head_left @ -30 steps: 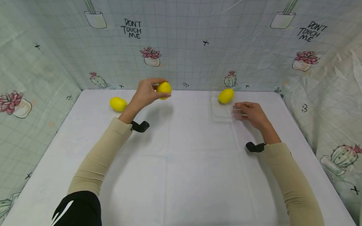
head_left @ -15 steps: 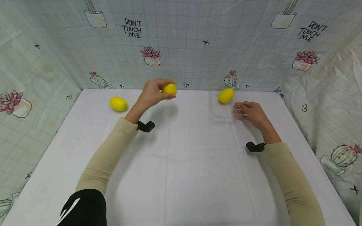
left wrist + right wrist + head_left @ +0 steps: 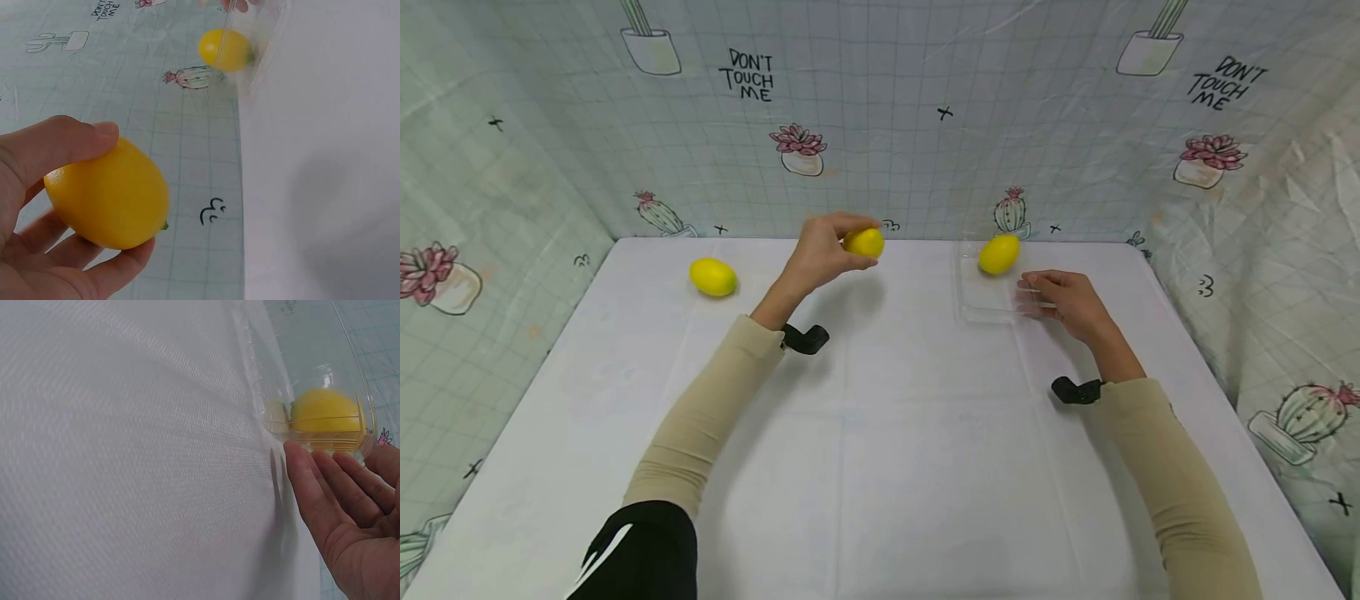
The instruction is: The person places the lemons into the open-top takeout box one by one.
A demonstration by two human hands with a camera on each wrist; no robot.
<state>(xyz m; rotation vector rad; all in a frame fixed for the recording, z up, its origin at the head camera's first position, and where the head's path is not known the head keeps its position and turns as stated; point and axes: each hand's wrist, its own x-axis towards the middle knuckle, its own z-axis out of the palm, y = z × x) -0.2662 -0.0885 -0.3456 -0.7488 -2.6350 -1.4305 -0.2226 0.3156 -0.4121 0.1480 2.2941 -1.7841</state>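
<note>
In the head view my left hand holds a lemon above the far part of the table. The thumb and fingertips grip the yellow fruit from two sides, as the left wrist view shows; a small green stem end points out. A clear plastic box stands at the far right with another lemon in it. My right hand holds the near right side of this box, with fingertips against its wall and one digit at the rim. Exact finger contact is partly blurred by the plastic.
A third lemon lies on the white tablecloth at the far left, behind the left forearm. Patterned curtains rise close behind the table's far edge and along both sides. Dark wrist cameras sit under the wrists.
My left hand has moved right and slightly nearer with its lemon, toward the box. The right hand, the box and the other two lemons have stayed in place.
</note>
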